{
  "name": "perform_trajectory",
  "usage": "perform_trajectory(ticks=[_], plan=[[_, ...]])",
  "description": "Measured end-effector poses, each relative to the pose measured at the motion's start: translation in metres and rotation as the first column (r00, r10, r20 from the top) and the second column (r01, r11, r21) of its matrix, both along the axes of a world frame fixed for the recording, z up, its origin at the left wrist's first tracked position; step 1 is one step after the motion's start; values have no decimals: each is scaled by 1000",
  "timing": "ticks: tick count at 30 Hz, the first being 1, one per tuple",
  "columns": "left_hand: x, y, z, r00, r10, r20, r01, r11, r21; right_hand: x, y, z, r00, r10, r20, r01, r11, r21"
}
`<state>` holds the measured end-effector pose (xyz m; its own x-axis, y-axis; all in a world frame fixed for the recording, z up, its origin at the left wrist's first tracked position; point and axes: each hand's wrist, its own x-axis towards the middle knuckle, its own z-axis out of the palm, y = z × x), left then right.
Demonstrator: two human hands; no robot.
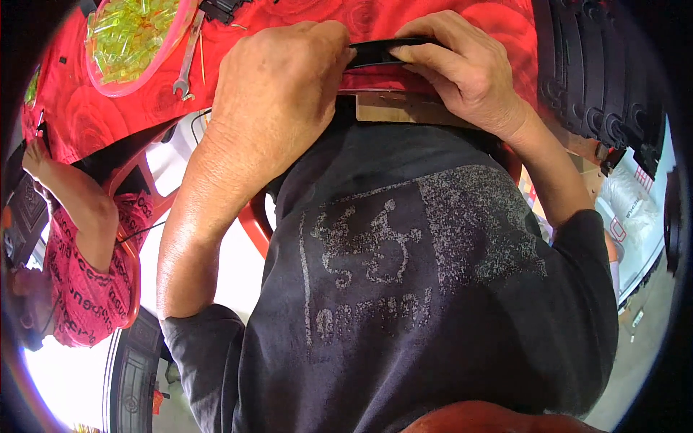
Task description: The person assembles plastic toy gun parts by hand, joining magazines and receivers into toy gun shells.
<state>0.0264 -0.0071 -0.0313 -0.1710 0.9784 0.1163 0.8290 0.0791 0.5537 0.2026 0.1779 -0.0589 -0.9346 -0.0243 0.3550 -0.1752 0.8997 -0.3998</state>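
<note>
A narrow black strip-like part (375, 53) spans the gap between my hands at the table's near edge. My left hand (281, 86) is closed on its left end, the back of the hand hiding most of the fingers. On the other end, my right hand (462, 68) pinches the strip between thumb and fingers. The strip lies roughly level, just over the red patterned tablecloth (209, 54). Its far side and both gripped ends are hidden.
A pink-rimmed basin (108, 90) of small yellow-green clear pieces stands at the upper left, beside a wrench (186, 68). Long black parts (606, 65) are piled at the right. Small black parts (222, 10) lie at the top. Another person in pink (94, 281) sits at the left.
</note>
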Motion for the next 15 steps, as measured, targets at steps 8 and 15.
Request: perform_trajectory(ticks=[8,15], plan=[[3,-1,-4,1000,-7,-8,8,1000,25,-2,-1,1,1000,-9,27,9,999,34],[4,3,1,998,-42,-40,44,998,43,-1,-1,3,997,-21,68,19,999,37]])
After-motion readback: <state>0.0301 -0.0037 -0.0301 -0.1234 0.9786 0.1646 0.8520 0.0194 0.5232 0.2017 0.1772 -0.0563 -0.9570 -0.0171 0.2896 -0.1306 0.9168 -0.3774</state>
